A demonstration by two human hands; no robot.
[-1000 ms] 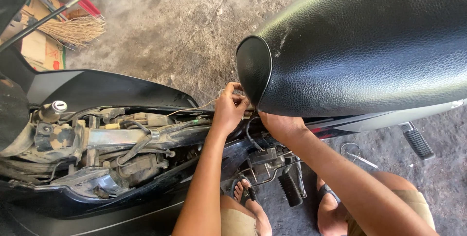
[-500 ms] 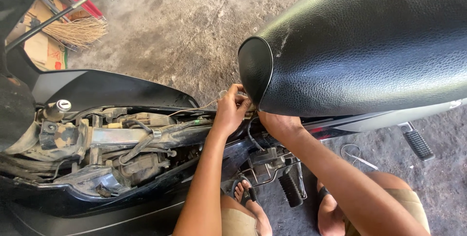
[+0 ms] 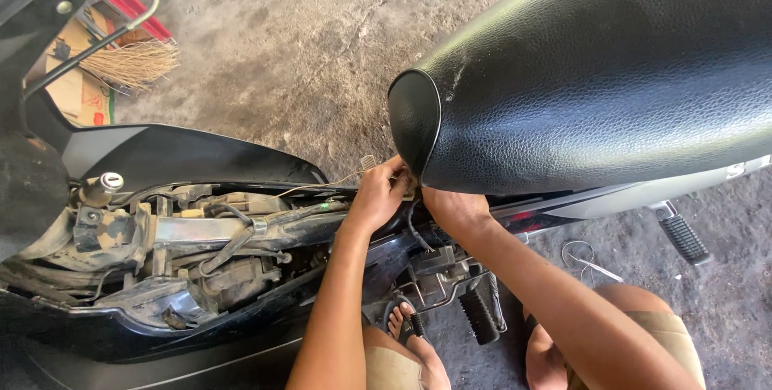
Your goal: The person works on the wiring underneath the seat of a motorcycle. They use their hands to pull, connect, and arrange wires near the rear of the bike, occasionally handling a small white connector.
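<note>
Hands sit where they were half a second ago, both tucked under the nose of the black textured vinyl motorcycle seat [image 3: 595, 76]; the view has only drifted a little, so the exposed engine bay lies slightly lower and further toward 8 o'clock than before. The left hand [image 3: 378, 195] curls its fingers around something small at the seat's front tip, beside a thin pale wire [image 3: 322, 186] that trails off toward 9 o'clock; what exactly it pinches is hidden. The right hand [image 3: 452, 207] presses up beneath the seat's front edge at about 5 o'clock from that tip, its fingers out of sight, so I cannot tell whether they grip or only rest.

Ground is rough, stained grey concrete [image 3: 305, 44], sunlit toward 12 o'clock. A straw broom head [image 3: 133, 64] lies on it at 10 o'clock, near flattened brown cardboard [image 3: 76, 88]. The stripped grey metal frame with hoses and cables [image 3: 201, 237] fills the 8 o'clock area above a glossy black body panel [image 3: 177, 157]. A black rubber footpeg [image 3: 683, 237] juts out at 4 o'clock.

The seat's long axis runs from centre up toward 2 o'clock, its narrow rounded nose pointing toward 8 o'clock, down at the hands.
</note>
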